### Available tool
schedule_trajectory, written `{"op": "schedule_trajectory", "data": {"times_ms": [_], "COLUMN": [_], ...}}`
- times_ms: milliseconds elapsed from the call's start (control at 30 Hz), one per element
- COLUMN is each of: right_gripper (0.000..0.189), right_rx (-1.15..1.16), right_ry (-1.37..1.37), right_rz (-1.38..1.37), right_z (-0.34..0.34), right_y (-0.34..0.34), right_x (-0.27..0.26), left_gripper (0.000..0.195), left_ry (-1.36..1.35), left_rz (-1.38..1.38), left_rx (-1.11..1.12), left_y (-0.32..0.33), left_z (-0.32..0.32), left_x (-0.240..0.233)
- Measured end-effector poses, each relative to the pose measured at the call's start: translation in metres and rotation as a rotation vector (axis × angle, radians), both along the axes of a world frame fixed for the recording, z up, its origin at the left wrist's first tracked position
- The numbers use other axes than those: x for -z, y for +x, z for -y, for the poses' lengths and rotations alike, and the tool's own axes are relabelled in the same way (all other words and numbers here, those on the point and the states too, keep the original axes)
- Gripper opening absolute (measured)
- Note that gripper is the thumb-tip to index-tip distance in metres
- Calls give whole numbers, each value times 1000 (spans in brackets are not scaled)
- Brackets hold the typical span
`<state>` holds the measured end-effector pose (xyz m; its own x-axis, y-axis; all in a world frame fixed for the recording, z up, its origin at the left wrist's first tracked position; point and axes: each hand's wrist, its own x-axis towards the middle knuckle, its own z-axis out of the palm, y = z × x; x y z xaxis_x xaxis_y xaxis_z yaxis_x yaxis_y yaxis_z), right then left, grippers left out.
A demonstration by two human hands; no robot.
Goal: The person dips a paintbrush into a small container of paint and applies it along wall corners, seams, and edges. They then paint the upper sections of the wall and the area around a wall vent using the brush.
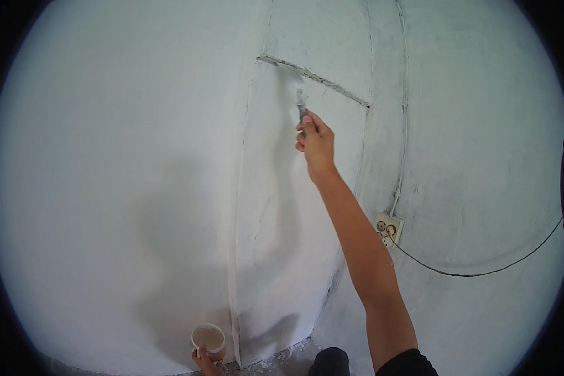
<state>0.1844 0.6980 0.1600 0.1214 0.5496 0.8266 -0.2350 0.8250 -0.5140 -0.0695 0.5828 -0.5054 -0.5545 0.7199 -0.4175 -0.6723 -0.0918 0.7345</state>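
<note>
My right hand [316, 138] is raised at arm's length and grips the handle of a putty knife [301, 101], whose blade points up towards the wall. Above it, a rough, cracked grey seam [329, 83] slopes down to the right across the white wall; whether the blade touches the wall I cannot tell. At the bottom, my left hand [206, 361] holds a small round plastic tub [208, 339] by its side, its top uncovered. The tub's contents look pale, and their kind is unclear.
A multi-socket power outlet [389, 229] is on the wall behind my right forearm, with a dark cord [460, 275] running right. A cable [405, 103] climbs the wall above it. A vertical corner edge [235, 282] meets the debris-strewn floor [286, 361]. My knee shows below.
</note>
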Motion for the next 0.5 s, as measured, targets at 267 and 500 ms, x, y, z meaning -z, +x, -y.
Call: {"op": "schedule_trajectory", "data": {"times_ms": [267, 500], "right_gripper": [37, 30], "right_rx": [77, -127], "right_ry": [-14, -94], "right_rz": [-4, -255], "right_z": [-2, -2], "right_y": [35, 9], "right_x": [3, -8], "left_gripper": [93, 90], "left_ry": [16, 24], "left_rz": [34, -29], "left_rx": [-5, -7], "left_y": [-4, 3], "left_z": [3, 3], "left_x": [-3, -7]}}
